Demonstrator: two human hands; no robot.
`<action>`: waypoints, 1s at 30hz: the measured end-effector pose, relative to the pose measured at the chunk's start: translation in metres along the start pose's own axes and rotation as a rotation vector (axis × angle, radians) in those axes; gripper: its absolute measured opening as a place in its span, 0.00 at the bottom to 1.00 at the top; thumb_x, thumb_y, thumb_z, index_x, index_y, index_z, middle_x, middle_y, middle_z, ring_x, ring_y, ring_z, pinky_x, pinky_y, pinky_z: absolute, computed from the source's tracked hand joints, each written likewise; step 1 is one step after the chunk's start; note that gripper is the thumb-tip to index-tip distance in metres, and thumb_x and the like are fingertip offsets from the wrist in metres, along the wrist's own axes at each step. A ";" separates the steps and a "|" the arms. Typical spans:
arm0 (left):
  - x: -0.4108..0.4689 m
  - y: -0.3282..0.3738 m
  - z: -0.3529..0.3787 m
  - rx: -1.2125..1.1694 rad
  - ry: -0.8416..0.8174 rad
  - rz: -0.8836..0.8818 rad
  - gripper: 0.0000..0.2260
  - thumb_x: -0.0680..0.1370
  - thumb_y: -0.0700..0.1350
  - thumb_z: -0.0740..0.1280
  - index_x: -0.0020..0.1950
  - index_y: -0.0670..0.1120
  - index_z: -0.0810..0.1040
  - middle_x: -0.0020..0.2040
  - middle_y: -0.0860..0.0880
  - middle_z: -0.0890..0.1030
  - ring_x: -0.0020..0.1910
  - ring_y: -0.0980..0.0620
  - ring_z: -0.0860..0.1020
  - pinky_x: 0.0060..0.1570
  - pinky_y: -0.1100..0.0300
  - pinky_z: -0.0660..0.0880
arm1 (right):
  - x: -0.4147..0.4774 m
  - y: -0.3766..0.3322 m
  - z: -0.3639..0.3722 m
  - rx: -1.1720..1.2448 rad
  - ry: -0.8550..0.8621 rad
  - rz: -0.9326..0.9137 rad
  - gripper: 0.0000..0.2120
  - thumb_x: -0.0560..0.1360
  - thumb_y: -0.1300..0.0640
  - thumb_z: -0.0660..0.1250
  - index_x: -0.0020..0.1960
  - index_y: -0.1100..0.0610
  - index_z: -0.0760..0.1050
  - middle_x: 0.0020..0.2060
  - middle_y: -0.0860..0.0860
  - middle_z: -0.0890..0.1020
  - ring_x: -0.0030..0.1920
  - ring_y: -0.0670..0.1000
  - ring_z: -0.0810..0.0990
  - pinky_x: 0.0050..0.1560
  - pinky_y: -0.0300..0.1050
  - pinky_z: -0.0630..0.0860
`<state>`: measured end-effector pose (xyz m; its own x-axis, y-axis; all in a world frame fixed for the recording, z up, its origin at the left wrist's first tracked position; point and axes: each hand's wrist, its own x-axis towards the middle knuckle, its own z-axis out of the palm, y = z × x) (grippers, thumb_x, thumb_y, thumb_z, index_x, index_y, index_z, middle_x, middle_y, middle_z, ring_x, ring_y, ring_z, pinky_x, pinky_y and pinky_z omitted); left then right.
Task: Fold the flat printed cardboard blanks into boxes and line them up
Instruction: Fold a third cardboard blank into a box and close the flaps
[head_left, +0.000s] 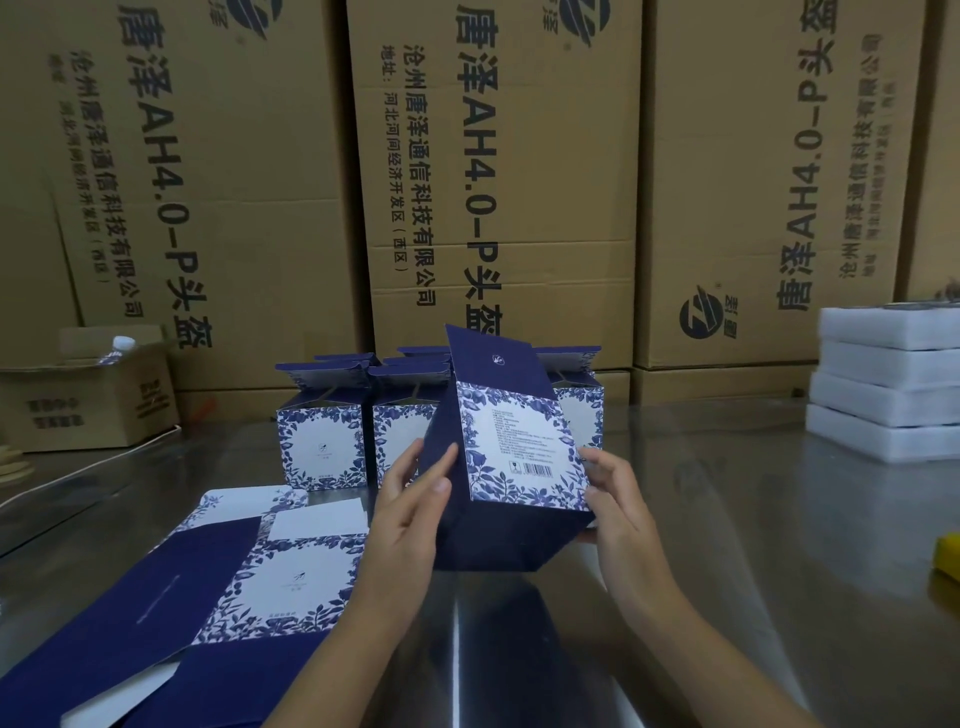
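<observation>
Both hands hold a half-formed navy and white floral printed cardboard box (511, 457) above the shiny metal table (753, 545); the left hand (410, 514) grips its dark side panel, thumb laid along it; the right hand (615, 501) clasps the opposite edge, fingers curled; beyond the hands stands a row of folded floral boxes (322, 441); left of the left hand lie flat printed blanks (249, 582).

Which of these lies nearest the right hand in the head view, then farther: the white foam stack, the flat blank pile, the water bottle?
From the right hand:
1. Flat blank pile, lower left on the table.
2. White foam stack, far right.
3. Water bottle, in the open carton at far left.
</observation>
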<state>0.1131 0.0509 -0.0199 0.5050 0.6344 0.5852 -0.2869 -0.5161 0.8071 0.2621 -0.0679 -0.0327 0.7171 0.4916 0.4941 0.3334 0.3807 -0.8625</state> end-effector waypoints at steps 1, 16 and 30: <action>-0.001 0.001 0.000 0.005 0.003 0.013 0.12 0.74 0.58 0.59 0.52 0.73 0.76 0.65 0.73 0.64 0.68 0.70 0.60 0.69 0.59 0.59 | 0.000 0.001 0.000 0.002 -0.001 -0.002 0.16 0.77 0.60 0.56 0.57 0.43 0.72 0.57 0.45 0.78 0.59 0.53 0.76 0.60 0.58 0.73; -0.003 -0.006 -0.005 -0.135 -0.123 -0.036 0.24 0.69 0.61 0.65 0.65 0.62 0.73 0.66 0.54 0.74 0.64 0.56 0.73 0.60 0.58 0.74 | -0.004 -0.012 0.002 -0.093 0.003 0.014 0.19 0.75 0.39 0.53 0.59 0.41 0.77 0.58 0.46 0.81 0.59 0.49 0.77 0.62 0.56 0.73; -0.002 -0.017 -0.002 0.316 -0.086 0.069 0.42 0.58 0.66 0.73 0.68 0.73 0.56 0.58 0.72 0.65 0.59 0.71 0.68 0.57 0.63 0.71 | -0.007 -0.015 0.005 -0.098 0.032 0.012 0.16 0.80 0.46 0.52 0.55 0.43 0.78 0.46 0.45 0.83 0.39 0.42 0.81 0.36 0.38 0.78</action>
<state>0.1155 0.0594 -0.0344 0.5642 0.5476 0.6179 -0.0630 -0.7176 0.6936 0.2495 -0.0731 -0.0226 0.7403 0.4696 0.4810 0.3816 0.2956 -0.8758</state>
